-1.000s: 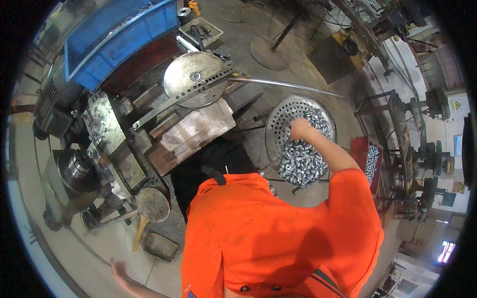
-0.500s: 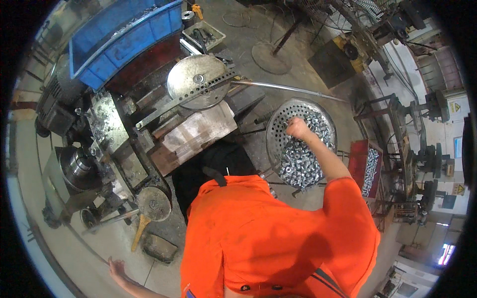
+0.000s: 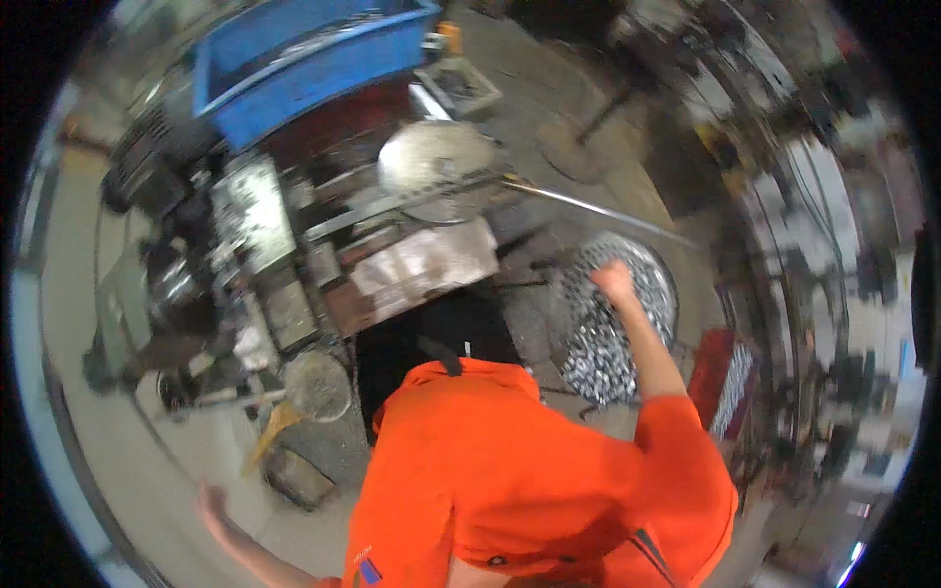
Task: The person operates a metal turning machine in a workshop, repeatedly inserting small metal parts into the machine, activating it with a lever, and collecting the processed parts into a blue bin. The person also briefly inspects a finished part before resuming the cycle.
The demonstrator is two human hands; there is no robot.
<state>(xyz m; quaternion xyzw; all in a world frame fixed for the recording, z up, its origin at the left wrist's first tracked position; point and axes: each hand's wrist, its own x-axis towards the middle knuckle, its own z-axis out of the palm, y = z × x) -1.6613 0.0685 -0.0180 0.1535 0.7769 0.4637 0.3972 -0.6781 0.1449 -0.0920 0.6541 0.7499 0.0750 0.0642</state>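
My right hand (image 3: 615,279) is held over a round metal tray with holes (image 3: 664,277), its fingers curled closed. Whatever may be in those fingers is hidden. Below it in the tray lies a heap of small shiny metal parts (image 3: 600,365), too blurred to name more closely. At the lower left, my left hand (image 3: 211,510) is stretched out to the side, smeared by motion. Nearest to it are a dark thin line running down from the machine and a shallow metal pan (image 3: 296,478).
Ahead is a machine with a round metal disc (image 3: 436,162) and a long rod (image 3: 598,212) reaching right. A blue crate (image 3: 319,83) stands far left. A red bin (image 3: 713,367) of metal parts sits to the right. A yellow handle (image 3: 270,436) juts out near the pan.
The whole view has shifted and blurred, with the machine and tray now farther right in the picture. My right hand stays over the tray, fingers still closed. My left hand remains out at the side.
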